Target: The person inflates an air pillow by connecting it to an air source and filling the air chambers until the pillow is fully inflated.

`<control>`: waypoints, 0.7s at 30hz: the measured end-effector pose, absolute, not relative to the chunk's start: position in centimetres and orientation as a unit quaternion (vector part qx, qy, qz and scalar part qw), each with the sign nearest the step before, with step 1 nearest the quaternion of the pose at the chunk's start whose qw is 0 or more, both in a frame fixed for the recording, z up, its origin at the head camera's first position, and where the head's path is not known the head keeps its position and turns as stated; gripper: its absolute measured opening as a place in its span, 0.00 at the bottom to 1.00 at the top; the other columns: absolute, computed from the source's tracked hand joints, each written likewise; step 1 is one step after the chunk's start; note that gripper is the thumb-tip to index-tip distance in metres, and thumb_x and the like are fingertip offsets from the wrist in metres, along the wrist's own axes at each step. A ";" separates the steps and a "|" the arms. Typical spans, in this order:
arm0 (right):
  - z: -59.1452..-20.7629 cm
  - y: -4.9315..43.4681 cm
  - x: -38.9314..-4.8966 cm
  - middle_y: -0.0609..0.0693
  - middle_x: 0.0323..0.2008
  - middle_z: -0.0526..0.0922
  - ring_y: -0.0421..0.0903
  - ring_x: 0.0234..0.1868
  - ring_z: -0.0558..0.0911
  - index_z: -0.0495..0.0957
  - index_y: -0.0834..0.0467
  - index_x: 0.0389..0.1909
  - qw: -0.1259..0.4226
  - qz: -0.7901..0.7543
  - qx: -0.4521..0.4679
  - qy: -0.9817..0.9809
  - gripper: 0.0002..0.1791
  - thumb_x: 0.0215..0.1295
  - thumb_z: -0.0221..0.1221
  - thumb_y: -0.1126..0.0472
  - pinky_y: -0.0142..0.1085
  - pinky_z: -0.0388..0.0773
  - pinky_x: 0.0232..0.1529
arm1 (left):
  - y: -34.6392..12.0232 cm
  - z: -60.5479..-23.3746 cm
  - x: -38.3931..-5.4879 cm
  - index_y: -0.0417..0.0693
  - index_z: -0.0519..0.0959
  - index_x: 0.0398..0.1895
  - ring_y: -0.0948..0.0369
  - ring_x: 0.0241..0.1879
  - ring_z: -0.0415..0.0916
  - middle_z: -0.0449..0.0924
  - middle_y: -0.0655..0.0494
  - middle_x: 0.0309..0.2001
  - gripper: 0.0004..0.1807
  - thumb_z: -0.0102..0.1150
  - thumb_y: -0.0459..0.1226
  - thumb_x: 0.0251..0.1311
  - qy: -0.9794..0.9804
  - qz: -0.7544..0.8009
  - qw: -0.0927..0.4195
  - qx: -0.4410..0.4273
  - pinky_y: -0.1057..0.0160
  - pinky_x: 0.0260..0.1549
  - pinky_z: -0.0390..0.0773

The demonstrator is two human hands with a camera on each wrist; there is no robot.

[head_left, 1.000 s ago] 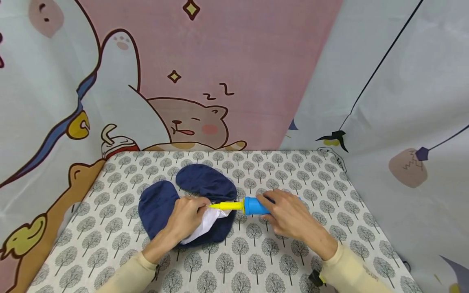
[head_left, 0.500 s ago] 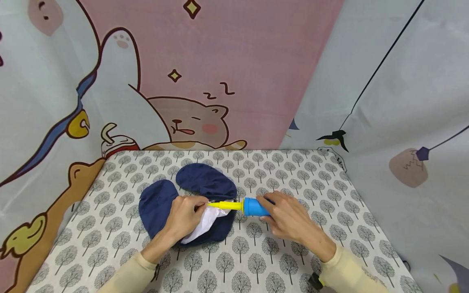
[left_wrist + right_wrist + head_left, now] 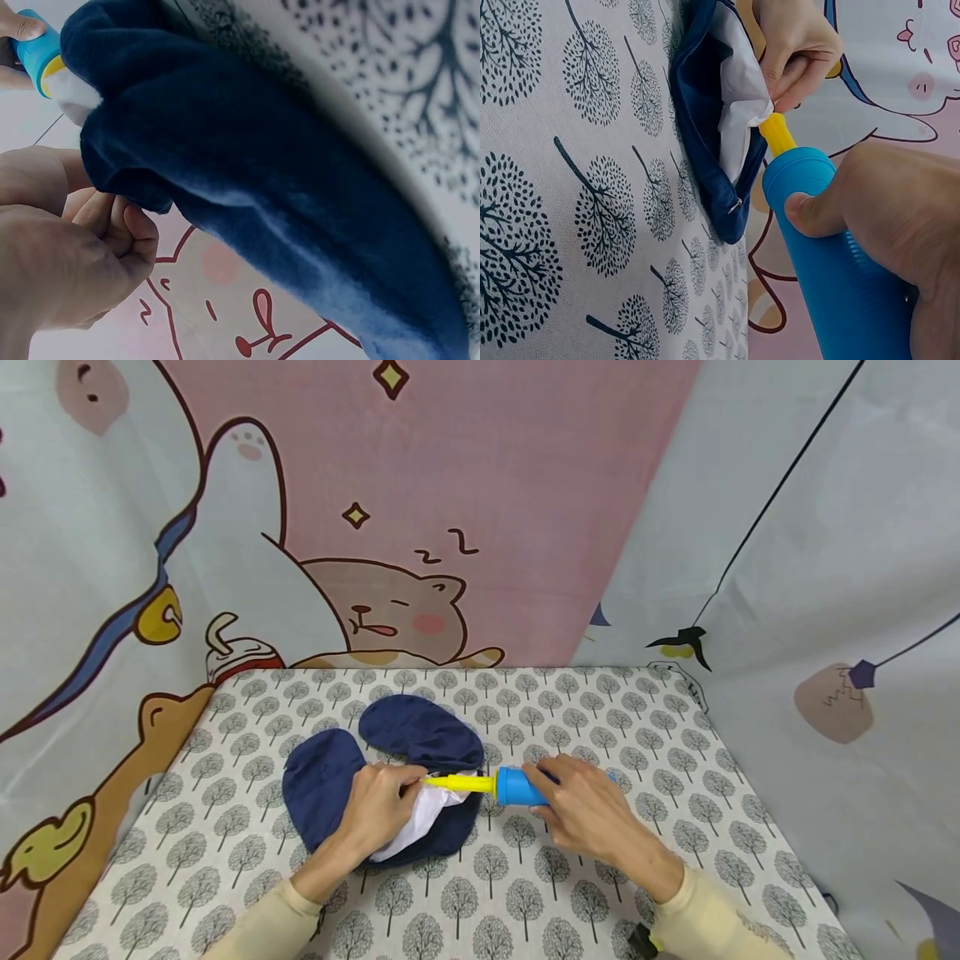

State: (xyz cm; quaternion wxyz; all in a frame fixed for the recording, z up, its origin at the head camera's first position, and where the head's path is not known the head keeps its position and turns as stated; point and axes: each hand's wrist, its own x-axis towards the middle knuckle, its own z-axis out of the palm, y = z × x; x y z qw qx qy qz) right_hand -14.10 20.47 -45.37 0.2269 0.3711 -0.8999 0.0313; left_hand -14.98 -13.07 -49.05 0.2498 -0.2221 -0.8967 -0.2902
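Note:
A navy U-shaped neck pillow [image 3: 322,785] lies on the table, its zipped opening [image 3: 735,204] parted on the side nearest me. White inner liner [image 3: 420,822] sticks out through that opening. My left hand [image 3: 378,802] pinches the liner's edge at the tip of a yellow nozzle [image 3: 468,783]; the fingertips hide the exact joint. The nozzle belongs to a blue hand pump [image 3: 513,787], lying roughly level above the cloth. My right hand [image 3: 592,806] grips the pump's barrel, thumb along its side in the right wrist view. Most of the pump's rear end is hidden behind that hand.
A white cloth with a tree print [image 3: 525,877] covers the table. Cartoon-printed curtains [image 3: 525,510] hang behind it and along the sides. A small dark object [image 3: 642,939] shows by the right sleeve at the bottom edge.
Very little differs. The pump and right hand have shifted slightly left, and the pump's front collar sits a touch lower. The left hand keeps its pinch, and the pillow stays in place.

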 end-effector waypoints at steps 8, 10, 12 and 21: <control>-45.5 20.4 -13.8 0.56 0.54 0.93 0.53 0.49 0.91 0.87 0.57 0.65 0.228 0.004 0.364 -0.903 0.41 0.49 0.89 0.51 0.48 0.94 0.50 | -13.0 -49.5 -14.6 0.40 0.95 0.43 0.66 0.18 0.75 0.91 0.49 0.26 0.16 0.76 0.17 0.55 -0.893 -0.261 0.264 -0.254 0.69 0.24 0.78; -45.5 20.4 -13.7 0.57 0.55 0.93 0.53 0.50 0.91 0.87 0.57 0.65 0.217 0.012 0.363 -0.906 0.41 0.49 0.89 0.52 0.49 0.94 0.51 | -13.1 -49.7 -14.4 0.40 0.95 0.44 0.64 0.18 0.78 0.92 0.48 0.27 0.15 0.77 0.18 0.56 -0.896 -0.261 0.252 -0.257 0.69 0.24 0.79; -45.4 20.4 -13.8 0.57 0.55 0.93 0.53 0.51 0.91 0.87 0.57 0.65 0.202 0.025 0.363 -0.909 0.40 0.51 0.89 0.52 0.50 0.94 0.52 | -13.3 -49.7 -14.3 0.39 0.94 0.45 0.62 0.21 0.84 0.94 0.47 0.30 0.15 0.79 0.20 0.56 -0.899 -0.261 0.240 -0.257 0.68 0.26 0.82; -44.4 20.7 -13.9 0.58 0.57 0.92 0.55 0.55 0.91 0.86 0.59 0.67 0.142 0.066 0.339 -0.928 0.36 0.58 0.85 0.54 0.52 0.93 0.56 | -13.8 -49.2 -14.0 0.41 0.94 0.51 0.56 0.35 0.93 0.96 0.47 0.41 0.13 0.80 0.29 0.64 -0.915 -0.285 0.176 -0.225 0.60 0.35 0.90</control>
